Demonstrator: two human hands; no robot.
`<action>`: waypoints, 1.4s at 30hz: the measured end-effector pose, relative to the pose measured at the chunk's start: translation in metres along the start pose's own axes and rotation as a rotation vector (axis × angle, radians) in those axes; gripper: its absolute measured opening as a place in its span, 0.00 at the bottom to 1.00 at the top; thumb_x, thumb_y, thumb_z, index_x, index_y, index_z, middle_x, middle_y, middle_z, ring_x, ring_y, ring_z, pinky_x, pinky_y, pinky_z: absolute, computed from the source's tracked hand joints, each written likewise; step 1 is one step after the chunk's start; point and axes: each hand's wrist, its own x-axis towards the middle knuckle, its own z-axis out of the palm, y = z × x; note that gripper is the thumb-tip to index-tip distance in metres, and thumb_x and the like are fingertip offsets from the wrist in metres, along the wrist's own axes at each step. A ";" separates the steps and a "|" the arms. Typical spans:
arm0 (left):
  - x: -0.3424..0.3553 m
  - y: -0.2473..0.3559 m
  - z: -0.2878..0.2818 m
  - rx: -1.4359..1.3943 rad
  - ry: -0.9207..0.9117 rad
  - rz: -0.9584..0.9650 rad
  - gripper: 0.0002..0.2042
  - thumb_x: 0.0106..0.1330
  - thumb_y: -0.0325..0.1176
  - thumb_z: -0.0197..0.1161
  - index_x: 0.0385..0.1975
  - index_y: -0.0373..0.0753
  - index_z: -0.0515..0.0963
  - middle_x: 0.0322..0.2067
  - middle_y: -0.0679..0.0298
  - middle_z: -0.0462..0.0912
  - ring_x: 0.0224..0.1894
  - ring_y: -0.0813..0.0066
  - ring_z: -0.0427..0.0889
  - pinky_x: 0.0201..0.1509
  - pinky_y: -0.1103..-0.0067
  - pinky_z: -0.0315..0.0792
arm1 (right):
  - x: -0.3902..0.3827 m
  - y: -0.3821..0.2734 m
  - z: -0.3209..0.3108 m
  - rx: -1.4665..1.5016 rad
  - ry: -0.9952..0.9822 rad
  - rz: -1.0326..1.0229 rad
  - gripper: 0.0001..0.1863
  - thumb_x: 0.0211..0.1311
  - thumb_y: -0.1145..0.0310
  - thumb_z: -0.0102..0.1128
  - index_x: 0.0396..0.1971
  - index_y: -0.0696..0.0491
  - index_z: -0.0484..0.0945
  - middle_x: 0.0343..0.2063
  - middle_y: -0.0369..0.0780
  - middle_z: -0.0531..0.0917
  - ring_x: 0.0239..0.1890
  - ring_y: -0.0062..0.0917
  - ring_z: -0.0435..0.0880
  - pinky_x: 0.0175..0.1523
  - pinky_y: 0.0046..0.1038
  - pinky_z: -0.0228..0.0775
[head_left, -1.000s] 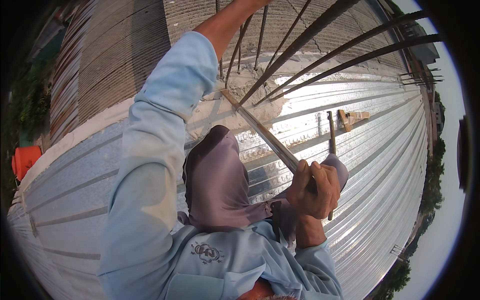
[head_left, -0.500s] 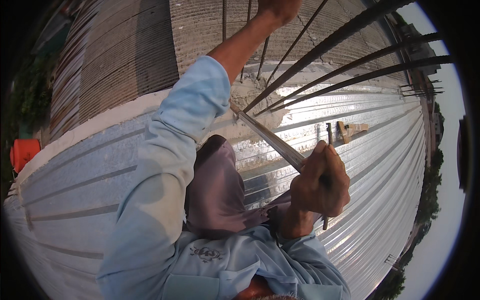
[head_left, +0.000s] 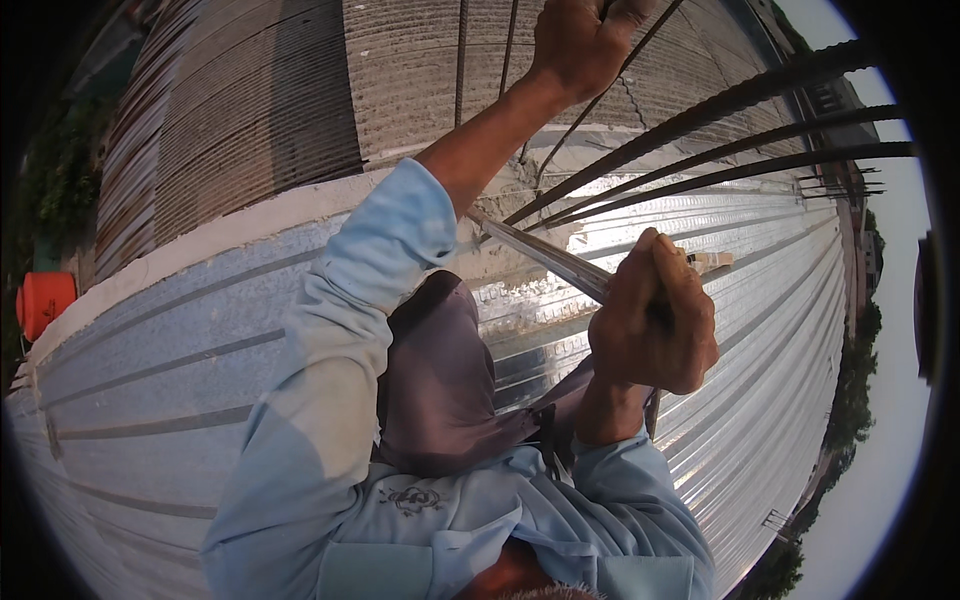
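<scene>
My left hand (head_left: pixel 590 45) is raised at the top among upright rebars, fingers curled; what it holds is hidden at the frame's edge. My right hand (head_left: pixel 655 315) is closed round a dark metal rod (head_left: pixel 652 410), whose lower end shows below the wrist. A long narrow strip (head_left: pixel 535 250) runs diagonally from the concrete ledge (head_left: pixel 300 210) to behind my right hand. A small wooden piece (head_left: pixel 715 262) lies beyond that hand, partly hidden. My knee (head_left: pixel 435 370) in purple trousers is between my arms.
Several thick curved rebars (head_left: pixel 720 105) rise toward the upper right from the concrete. Shiny ribbed metal roofing (head_left: pixel 750 370) surrounds me. Weathered corrugated sheeting (head_left: pixel 250 120) lies past the ledge. An orange container (head_left: pixel 42 305) stands at the far left, with trees along both sides.
My left hand has moved right and come lower into view. My right hand has risen and shifted right with the rod, now covering much of the wooden piece.
</scene>
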 end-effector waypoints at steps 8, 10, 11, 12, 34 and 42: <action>-0.001 0.000 -0.023 -0.059 0.041 0.141 0.28 0.70 0.57 0.58 0.15 0.40 0.73 0.09 0.66 0.68 0.14 0.74 0.69 0.21 0.70 0.63 | 0.025 0.000 0.036 0.024 0.046 0.000 0.14 0.52 0.90 0.64 0.39 0.62 0.81 0.15 0.39 0.79 0.15 0.18 0.75 0.23 0.18 0.67; -0.015 0.006 -0.013 -0.128 0.027 0.148 0.28 0.71 0.55 0.61 0.14 0.39 0.68 0.09 0.72 0.62 0.15 0.83 0.61 0.20 0.74 0.57 | 0.028 0.002 0.039 0.014 0.028 0.040 0.14 0.52 0.90 0.64 0.40 0.63 0.82 0.17 0.41 0.82 0.16 0.17 0.76 0.23 0.18 0.68; -0.021 0.008 -0.008 -0.157 0.011 0.134 0.27 0.71 0.54 0.61 0.15 0.39 0.70 0.10 0.72 0.63 0.16 0.83 0.61 0.20 0.74 0.57 | 0.028 0.003 0.041 -0.010 0.041 0.066 0.14 0.52 0.90 0.65 0.40 0.63 0.82 0.17 0.42 0.83 0.16 0.17 0.76 0.23 0.18 0.68; -0.029 0.009 -0.004 -0.175 0.002 0.117 0.27 0.71 0.54 0.62 0.16 0.39 0.71 0.10 0.71 0.64 0.16 0.83 0.62 0.20 0.75 0.57 | 0.028 0.005 0.043 -0.023 0.052 0.093 0.14 0.52 0.90 0.65 0.39 0.63 0.82 0.17 0.42 0.83 0.16 0.17 0.77 0.23 0.18 0.68; 0.011 0.000 -0.044 -0.314 -0.291 0.017 0.32 0.70 0.68 0.50 0.27 0.40 0.78 0.17 0.68 0.71 0.21 0.80 0.71 0.32 0.73 0.71 | 0.013 0.007 0.025 0.269 0.042 0.205 0.08 0.63 0.83 0.53 0.39 0.74 0.74 0.12 0.40 0.73 0.15 0.18 0.74 0.20 0.19 0.63; 0.016 -0.012 -0.037 -0.472 -0.266 0.062 0.26 0.76 0.55 0.51 0.28 0.35 0.73 0.18 0.67 0.66 0.27 0.80 0.66 0.30 0.73 0.64 | 0.002 0.015 0.015 0.299 -0.062 0.122 0.18 0.63 0.80 0.54 0.52 0.69 0.70 0.16 0.42 0.77 0.18 0.24 0.79 0.23 0.21 0.66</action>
